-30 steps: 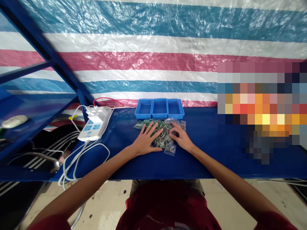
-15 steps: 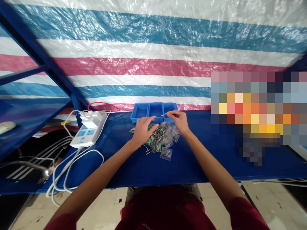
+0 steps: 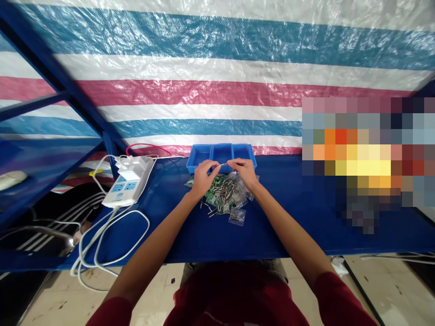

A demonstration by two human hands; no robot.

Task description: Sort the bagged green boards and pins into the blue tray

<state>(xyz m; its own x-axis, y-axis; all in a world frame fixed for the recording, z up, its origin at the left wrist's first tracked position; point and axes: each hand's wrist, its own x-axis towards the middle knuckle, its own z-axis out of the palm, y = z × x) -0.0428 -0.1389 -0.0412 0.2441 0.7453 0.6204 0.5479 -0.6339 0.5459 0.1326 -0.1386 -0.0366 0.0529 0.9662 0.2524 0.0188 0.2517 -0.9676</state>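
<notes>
My left hand [image 3: 203, 177] and my right hand [image 3: 245, 173] meet fingertip to fingertip in front of a blue three-compartment tray [image 3: 221, 169]. Between them spans a thin metal rod [image 3: 223, 164], each hand pinching one end. Its exact kind is too small to make out. Just below the hands lies a pile of similar metal rods [image 3: 224, 190], mixed with green pieces and clear plastic bags. One small clear bag [image 3: 237, 216] with metal bits inside rests apart at the pile's near side.
A white power strip [image 3: 125, 190] with plugged-in adapters stands on the blue table [image 3: 210, 240] at left. Looped white cables [image 3: 98, 244] hang over its front edge. Beyond the table rises a striped plastic sheet [image 3: 204, 95]. The right side is pixelated.
My left hand has closed its fingers on the rod's left end. My right hand has moved left, bringing the rod between both hands.
</notes>
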